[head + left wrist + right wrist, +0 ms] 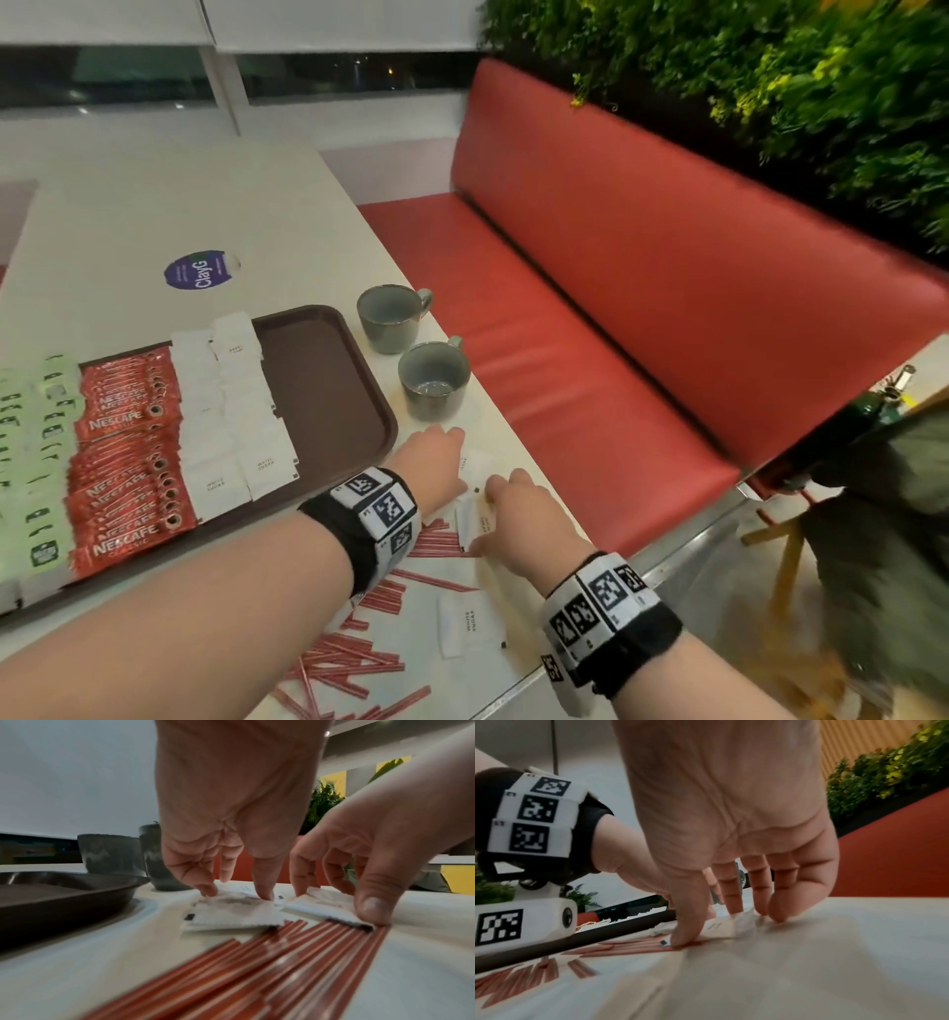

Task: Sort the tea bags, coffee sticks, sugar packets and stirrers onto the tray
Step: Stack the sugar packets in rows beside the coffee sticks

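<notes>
Both hands pinch sugar packets: left hand (434, 462) one (231, 912), right hand (518, 519) another (326, 906), on worktop (287, 205) right of tray (328, 380). Tea bags (36, 462), coffee sticks (128, 452) trayed; stirrers (359, 652), some sugar left.

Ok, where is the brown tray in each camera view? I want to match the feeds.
Head: the tray is left of centre, left of the two cups, with its right part bare.
Left wrist: it is at the left edge, low and dark.
Right wrist: only its rim shows, a dark strip slanting from the lower left towards the centre.
Shared landmark: the red stirrers on the table beside it.
</notes>
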`<control>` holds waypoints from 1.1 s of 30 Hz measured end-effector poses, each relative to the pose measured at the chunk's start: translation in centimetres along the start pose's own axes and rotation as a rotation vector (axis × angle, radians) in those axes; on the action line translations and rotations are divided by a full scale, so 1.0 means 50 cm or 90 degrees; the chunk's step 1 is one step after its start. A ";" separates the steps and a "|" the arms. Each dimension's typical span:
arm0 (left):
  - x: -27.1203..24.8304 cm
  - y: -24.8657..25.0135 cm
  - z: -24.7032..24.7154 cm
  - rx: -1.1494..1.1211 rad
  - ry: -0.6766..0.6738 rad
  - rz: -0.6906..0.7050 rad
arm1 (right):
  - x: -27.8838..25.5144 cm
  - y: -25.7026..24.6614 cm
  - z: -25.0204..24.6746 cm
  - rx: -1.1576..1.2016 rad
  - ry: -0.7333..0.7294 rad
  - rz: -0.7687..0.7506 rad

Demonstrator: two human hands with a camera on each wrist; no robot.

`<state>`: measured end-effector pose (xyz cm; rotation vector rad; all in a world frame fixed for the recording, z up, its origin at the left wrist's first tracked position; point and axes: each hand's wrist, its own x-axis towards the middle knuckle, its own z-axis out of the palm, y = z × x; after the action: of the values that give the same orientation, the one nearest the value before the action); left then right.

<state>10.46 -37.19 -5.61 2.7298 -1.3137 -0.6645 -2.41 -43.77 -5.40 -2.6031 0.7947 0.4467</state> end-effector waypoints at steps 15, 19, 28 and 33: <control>-0.051 -0.026 -0.025 -0.353 0.088 -0.028 | -0.004 0.080 -0.043 0.607 -0.069 0.008; -0.157 -0.087 -0.064 -0.394 0.209 -0.030 | -0.023 0.081 -0.076 0.703 -0.121 -0.027; -0.297 -0.343 -0.127 -0.273 0.363 -0.208 | 0.062 -0.194 -0.102 0.357 0.005 -0.293; -0.256 -0.380 -0.110 -0.204 0.231 -0.219 | 0.152 -0.347 -0.054 0.209 -0.065 -0.367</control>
<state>19.60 -16.19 -0.15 2.6544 -0.6122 -0.3301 14.26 -35.17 -1.53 -2.3307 0.0533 0.2469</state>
